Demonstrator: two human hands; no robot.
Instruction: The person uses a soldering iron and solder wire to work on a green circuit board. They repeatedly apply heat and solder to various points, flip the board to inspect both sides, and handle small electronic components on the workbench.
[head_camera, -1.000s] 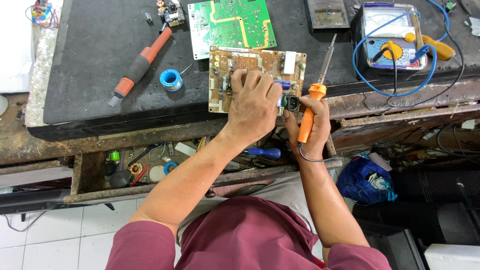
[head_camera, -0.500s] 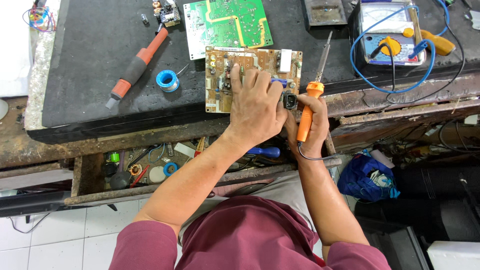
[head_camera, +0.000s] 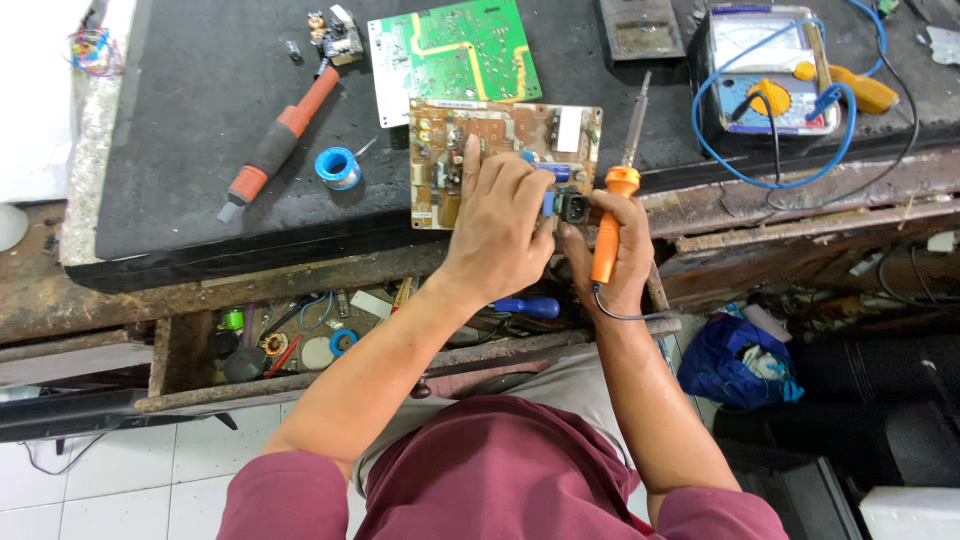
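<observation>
Head view: left hand (head_camera: 505, 215) lies spread on the brown circuit board (head_camera: 480, 150) at the counter (head_camera: 180, 150) edge, fingertips pinching a small black part (head_camera: 575, 208). Right hand (head_camera: 610, 260) is wrapped tight around the orange soldering iron (head_camera: 612, 205), tip pointing away over the mat. Risk, I'd say: the iron sits so close to the fingers that a slip could burn them, or the overhanging board could tip.
</observation>
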